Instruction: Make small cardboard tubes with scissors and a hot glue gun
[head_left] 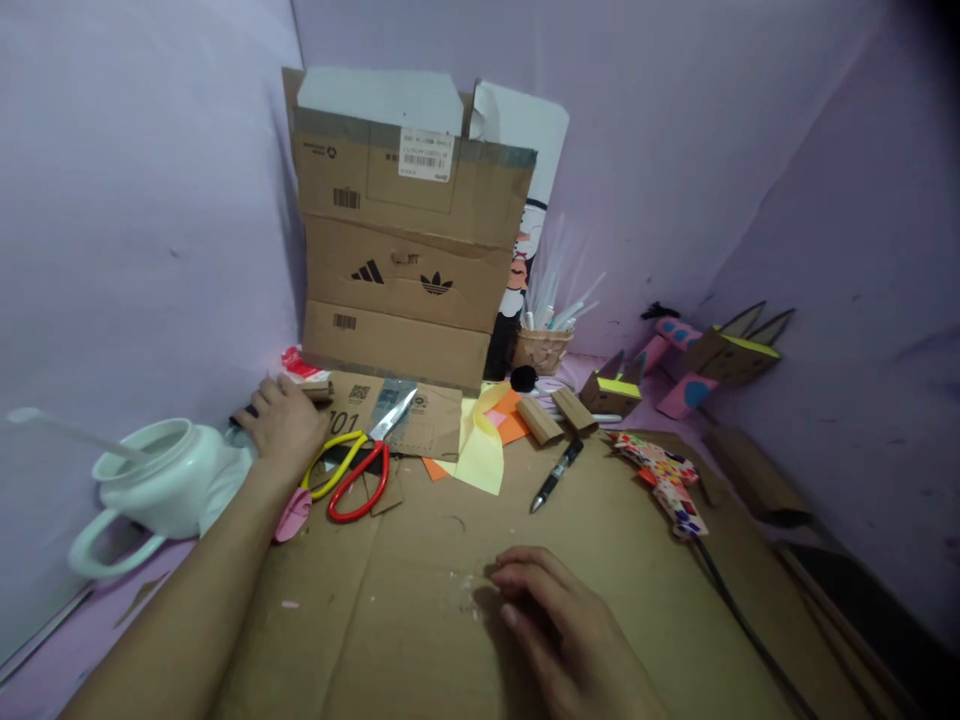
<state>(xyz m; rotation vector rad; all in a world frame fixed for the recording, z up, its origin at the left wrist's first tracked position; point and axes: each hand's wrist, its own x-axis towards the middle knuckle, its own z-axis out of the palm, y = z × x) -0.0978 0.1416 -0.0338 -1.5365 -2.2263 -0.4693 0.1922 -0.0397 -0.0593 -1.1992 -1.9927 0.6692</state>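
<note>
At the far left, my left hand [283, 425] reaches across with its fingers bent down over a dark item and beside a small piece of cardboard [319, 388]; what lies under the fingers is hidden. Right of that wrist are scissors [365, 460] with one yellow and one red handle, blades pointing away, on a printed cardboard piece [435, 420]. My right hand [559, 620] is low over the cardboard sheet [420, 640], fingers loosely curved, thumb apart, nothing seen in it. A black pen [556, 477] lies ahead of it.
A tall cardboard box [409, 280] stands at the back. A white pot [169, 470] is at the left. Yellow paper [480, 455] and cardboard tubes [540, 422] lie mid-back. A patterned glue gun [667, 480] with its cord and cardboard animal figures [731, 355] are at the right.
</note>
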